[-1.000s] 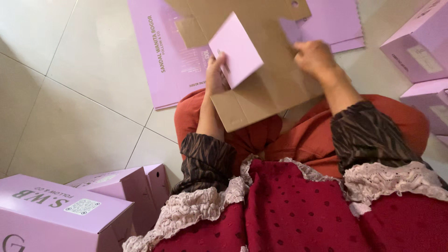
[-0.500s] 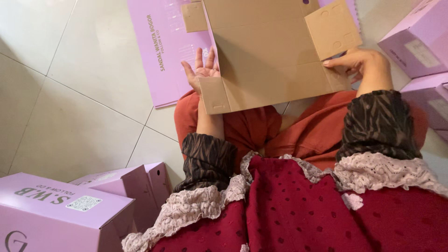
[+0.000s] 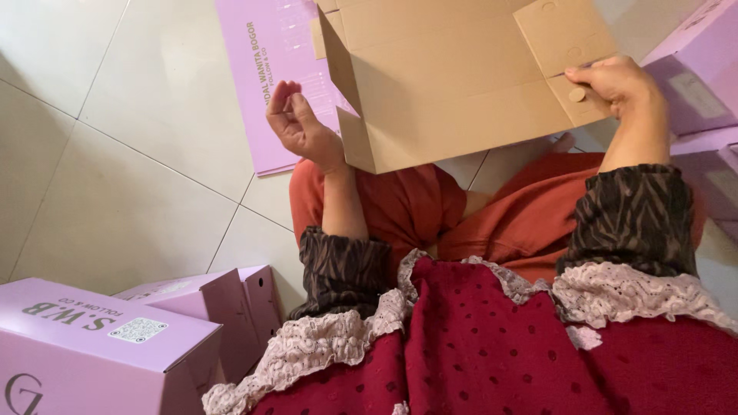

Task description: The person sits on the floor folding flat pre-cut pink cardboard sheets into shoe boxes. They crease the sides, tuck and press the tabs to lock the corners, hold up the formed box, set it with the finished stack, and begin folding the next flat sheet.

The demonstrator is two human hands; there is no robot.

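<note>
Hands at cardboard box (image 3: 453,84): right (image 3: 619,84) pinches flap, left (image 3: 304,127) open beside.

lilac closed boxes (image 3: 100,346) sit lower left, a flat lilac sheet (image 3: 273,84) on pale floor tiles (image 3: 123,177).

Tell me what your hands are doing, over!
Right hand pinching flap of brown cardboard box, half folded. Left hand open, beside box's left wall, touch unclear. Flat purple sheet on floor beneath; finished purple boxes at left.

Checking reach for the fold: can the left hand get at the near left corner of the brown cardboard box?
Probably yes. The left hand sits open right beside the cardboard box, nothing between them; the right hand holds its flap.
</note>
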